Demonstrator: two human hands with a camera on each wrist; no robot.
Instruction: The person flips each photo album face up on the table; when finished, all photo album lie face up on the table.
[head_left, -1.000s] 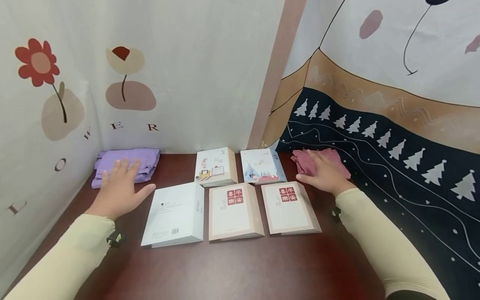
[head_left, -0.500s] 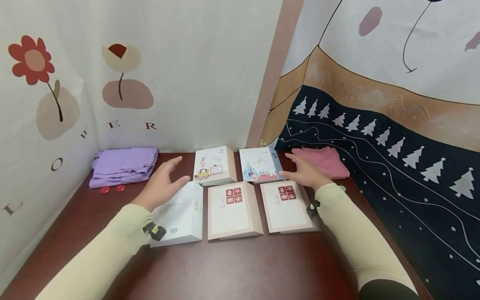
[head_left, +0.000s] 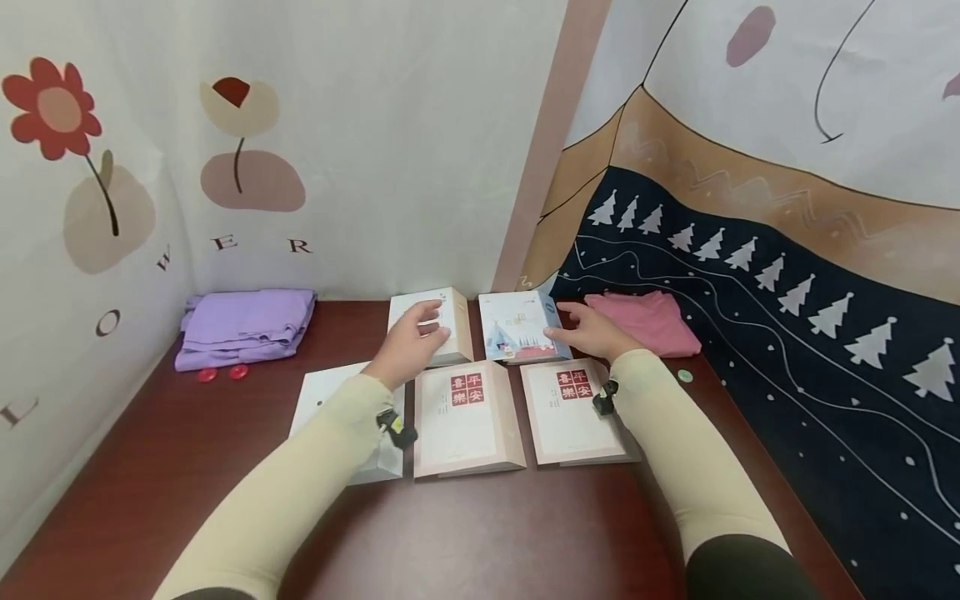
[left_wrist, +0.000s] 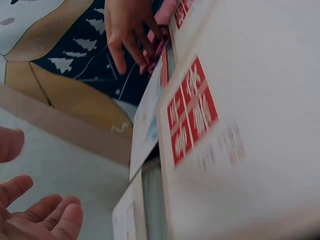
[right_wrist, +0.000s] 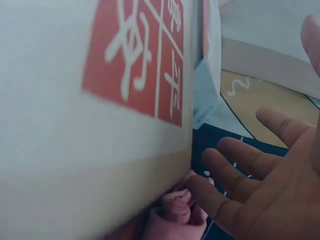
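Observation:
My left hand (head_left: 407,344) hovers over the back-left book (head_left: 455,333), fingers loosely bent and gripping nothing; it covers much of that cover. To the right, my right hand (head_left: 592,332) reaches its thumb and fingers to the right edge of the back-right book (head_left: 513,321), which has a blue tent picture. In the right wrist view the right hand's fingers (right_wrist: 245,155) are spread and hold nothing. In front lie two cream books with red square prints, one middle (head_left: 465,433) and one right (head_left: 573,429). A white book (head_left: 315,396) lies partly under my left sleeve.
Folded purple cloth (head_left: 247,327) lies at the back left, with two red discs (head_left: 237,372) before it. Pink cloth (head_left: 648,321) sits at the back right, near a pale green disc (head_left: 686,376). Printed curtains (head_left: 375,167) border the dark red table (head_left: 465,542).
My left hand has moved right from the purple cloth, across the white book, to the back-left book. My right hand has shifted left from the pink cloth to the back-right book's edge.

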